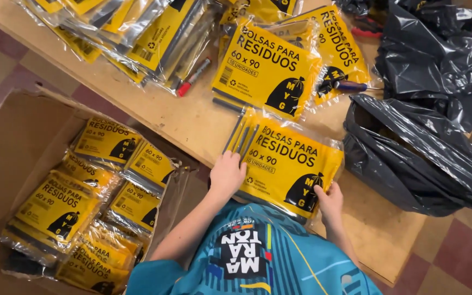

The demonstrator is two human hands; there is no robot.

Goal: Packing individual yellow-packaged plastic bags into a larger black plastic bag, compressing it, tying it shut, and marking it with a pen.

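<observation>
Head view, looking down at a person in a bright blue printed shirt (pixel 252 257) standing at a wooden surface (pixel 187 117). Both bare hands rest on one flat yellow packet (pixel 288 161) of folded dark bags sealed in clear film, lying at the near edge of the surface directly in front of the person. The left hand (pixel 226 175) lies flat with fingers spread on the packet's near left corner, pressing down, not closed around it. The right hand (pixel 330 199) pinches the packet's near right corner, thumb on top and fingers tucked under the edge, a loose grip.

The packet looks light, thin and floppy, and its glossy film probably slides easily under the fingers. It would likely sag if lifted by one corner, so holding two opposite edges, or sliding a palm beneath, seems the safer hold.

Just beyond it lie two more yellow packets (pixel 266 68), overlapping. Farther left is a fanned heap of similar packets (pixel 137 33), with a red marker (pixel 192 77) at its edge. A blue-handled tool (pixel 350 86) lies near the right-hand packets. Loose black plastic bags (pixel 427 147) are piled to the right. Down to the left, an open cardboard box (pixel 12 164) on the tiled floor (pixel 454 251) holds many packed packets (pixel 83 202).
</observation>
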